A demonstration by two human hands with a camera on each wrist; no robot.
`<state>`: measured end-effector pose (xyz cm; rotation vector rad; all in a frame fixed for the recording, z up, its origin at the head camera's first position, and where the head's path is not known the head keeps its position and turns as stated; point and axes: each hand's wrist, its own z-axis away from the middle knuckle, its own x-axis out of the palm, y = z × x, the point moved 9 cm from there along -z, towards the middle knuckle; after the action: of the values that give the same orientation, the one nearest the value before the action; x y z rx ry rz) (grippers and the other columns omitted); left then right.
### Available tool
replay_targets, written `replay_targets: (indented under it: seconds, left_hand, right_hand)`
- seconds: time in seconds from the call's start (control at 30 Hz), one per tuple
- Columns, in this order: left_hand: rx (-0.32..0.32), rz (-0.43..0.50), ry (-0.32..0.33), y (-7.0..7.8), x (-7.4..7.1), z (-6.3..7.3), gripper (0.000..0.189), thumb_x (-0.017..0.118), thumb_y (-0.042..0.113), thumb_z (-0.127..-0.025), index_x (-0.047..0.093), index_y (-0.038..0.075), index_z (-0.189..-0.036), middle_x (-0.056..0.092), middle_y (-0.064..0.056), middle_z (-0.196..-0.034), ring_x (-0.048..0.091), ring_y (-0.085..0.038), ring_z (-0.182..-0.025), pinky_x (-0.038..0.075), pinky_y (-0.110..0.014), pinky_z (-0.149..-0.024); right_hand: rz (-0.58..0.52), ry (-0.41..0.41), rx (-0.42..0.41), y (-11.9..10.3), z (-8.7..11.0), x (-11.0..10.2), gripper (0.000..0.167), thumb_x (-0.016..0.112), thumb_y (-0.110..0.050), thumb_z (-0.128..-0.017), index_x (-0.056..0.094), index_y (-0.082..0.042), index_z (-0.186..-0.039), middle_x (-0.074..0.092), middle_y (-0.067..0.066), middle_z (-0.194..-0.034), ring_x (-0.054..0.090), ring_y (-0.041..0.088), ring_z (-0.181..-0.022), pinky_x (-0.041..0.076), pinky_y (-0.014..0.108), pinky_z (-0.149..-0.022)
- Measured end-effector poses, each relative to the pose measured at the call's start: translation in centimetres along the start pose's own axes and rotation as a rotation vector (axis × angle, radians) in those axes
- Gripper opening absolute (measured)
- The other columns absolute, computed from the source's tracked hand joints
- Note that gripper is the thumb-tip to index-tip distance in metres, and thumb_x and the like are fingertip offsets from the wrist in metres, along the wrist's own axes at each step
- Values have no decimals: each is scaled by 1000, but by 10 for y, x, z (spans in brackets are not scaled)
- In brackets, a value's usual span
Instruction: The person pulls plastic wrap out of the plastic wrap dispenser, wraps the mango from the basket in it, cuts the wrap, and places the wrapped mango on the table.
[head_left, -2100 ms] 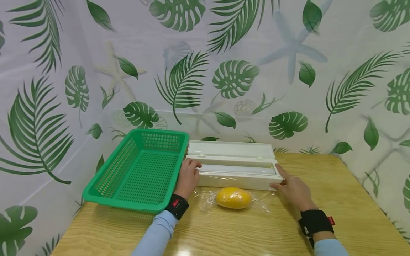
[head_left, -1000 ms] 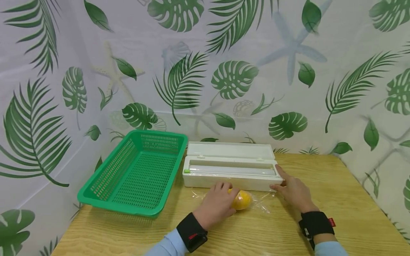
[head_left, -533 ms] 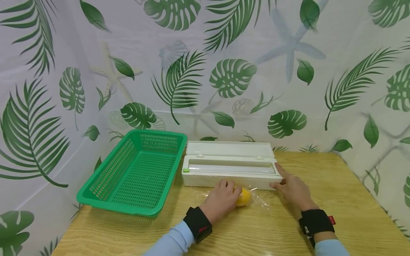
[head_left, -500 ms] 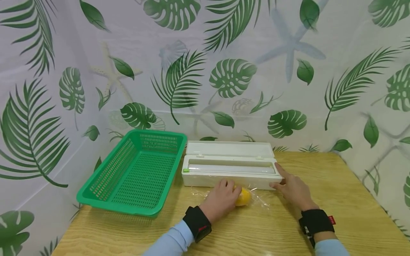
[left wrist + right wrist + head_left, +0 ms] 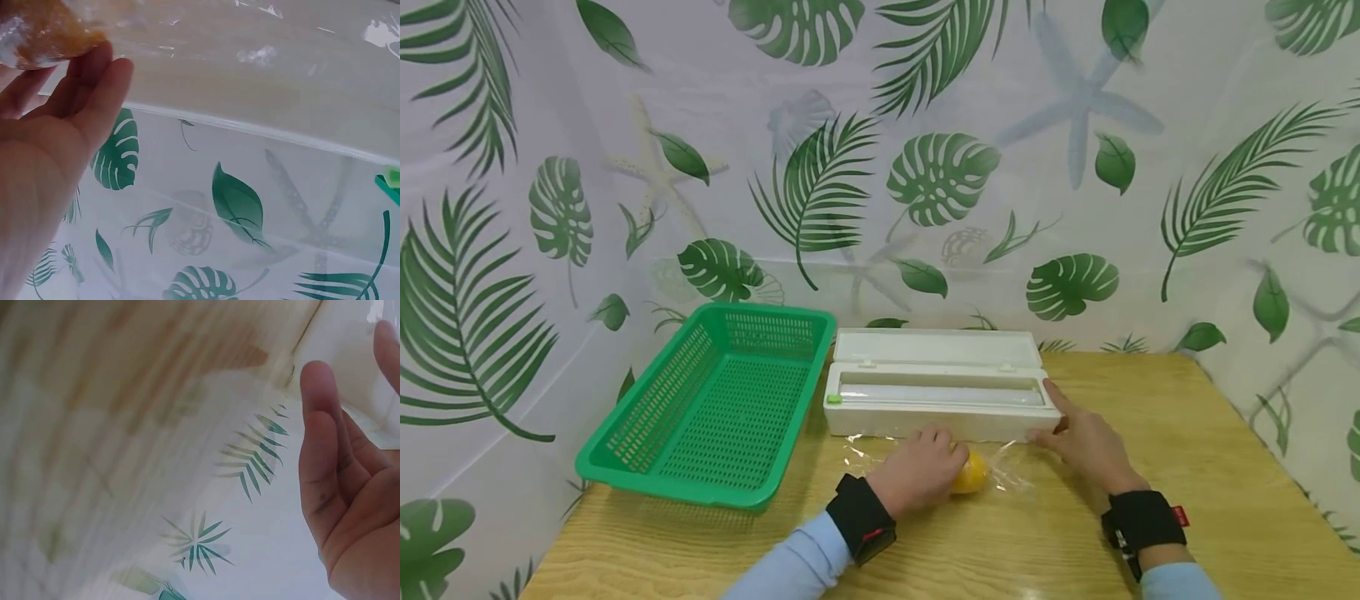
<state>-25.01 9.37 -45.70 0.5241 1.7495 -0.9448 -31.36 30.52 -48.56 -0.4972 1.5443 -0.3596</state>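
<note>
A yellow mango (image 5: pixel 972 473) wrapped in clear cling film lies on the table in the head view. My left hand (image 5: pixel 917 471) grips it from the left and covers much of it. In the left wrist view the fingers curl round the wrapped mango (image 5: pixel 47 31). Loose film (image 5: pixel 1011 471) spreads to either side of the fruit. Behind it stands the white cling film dispenser (image 5: pixel 925 423), lid up, a roll visible inside. My right hand (image 5: pixel 1090 446) holds the dispenser's right end, thumb at the front. Whether the film still joins the roll, I cannot tell.
A green perforated basket (image 5: pixel 722 492) stands left of the dispenser on the wooden table (image 5: pixel 1000 542). The dispenser's raised lid (image 5: pixel 936 346) is close to the leaf-patterned backdrop (image 5: pixel 940 275). A small green slider (image 5: pixel 834 399) sits at the dispenser's left end.
My left hand has left the dispenser's left end, moved right and gripped the mango. The mango has since come slightly toward me. The right hand has stayed on the dispenser.
</note>
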Motion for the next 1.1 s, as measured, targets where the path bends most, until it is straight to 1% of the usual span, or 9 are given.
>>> replay_targets:
  seconds: [0.07, 0.2, 0.3, 0.37, 0.53, 0.63, 0.9, 1.0, 1.1]
  left_hand:
    - [-18, 18, -33, -1, -1, -3, 36, 66, 37, -92, 62, 15, -120, 63, -1, -102, 57, -15, -90, 53, -26, -82]
    - [-65, 75, -134, -8, 6, -8, 50, 64, 42, -92, 55, 12, -131, 64, -2, -111, 59, -18, -103, 50, -27, -93]
    - [-66, 107, -167, -9, 11, -11, 60, 65, 46, -91, 48, 10, -136, 63, -3, -116, 57, -20, -111, 47, -29, -99]
    - [-65, 103, -144, -9, 14, -12, 64, 69, 49, -89, 47, 10, -135, 63, -4, -117, 57, -20, -111, 46, -29, -100]
    - [-88, 73, -30, -12, 18, -9, 64, 77, 47, -83, 50, 9, -127, 63, -3, -114, 56, -19, -107, 46, -30, -98]
    - [-82, 104, -22, -13, 18, -5, 63, 80, 43, -82, 49, 9, -125, 63, -2, -112, 55, -19, -106, 47, -30, -97]
    - [-70, 374, -175, -14, 15, -4, 55, 80, 32, -84, 45, 10, -121, 61, -3, -104, 55, -18, -95, 47, -28, -90]
    - [-84, 424, -222, -15, 18, -7, 54, 77, 32, -86, 45, 11, -125, 60, -4, -110, 54, -18, -101, 46, -28, -95]
    - [-92, 400, -250, -14, 20, -10, 55, 74, 35, -88, 46, 10, -128, 56, -5, -116, 52, -20, -108, 45, -29, -98]
  right_hand:
    - [5, 2, -10, -2, 0, -2, 100, 74, -46, -86, 14, -14, -160, 69, 18, -96, 56, 20, -70, 41, 31, -57]
    - [7, -9, -33, -4, 2, -5, 102, 75, -48, -85, 14, -13, -160, 69, 20, -103, 61, 23, -80, 43, 31, -61]
    - [5, -24, -45, -4, 4, -6, 104, 75, -49, -84, 13, -13, -160, 69, 19, -104, 62, 22, -82, 44, 32, -62]
    - [5, -36, -49, -3, 5, -5, 105, 75, -50, -84, 12, -14, -160, 68, 19, -104, 61, 22, -82, 45, 33, -63]
    - [11, -78, -52, -3, 3, -3, 107, 73, -55, -83, 8, -17, -160, 67, 19, -107, 61, 22, -83, 47, 34, -66]
    - [6, -104, -46, -3, 2, -1, 108, 73, -55, -83, 8, -16, -160, 67, 19, -108, 60, 19, -77, 48, 34, -65]
    - [-13, -147, -13, -2, 4, -2, 116, 77, -55, -79, 3, -18, -160, 64, 24, -113, 62, 16, -71, 51, 40, -69]
    - [-10, -145, -20, -2, 4, -3, 115, 76, -56, -80, 3, -18, -160, 65, 24, -113, 62, 17, -73, 52, 39, -69]
    - [-25, -152, -37, -2, 5, -1, 111, 72, -56, -83, 3, -16, -160, 65, 24, -113, 64, 17, -76, 52, 38, -69]
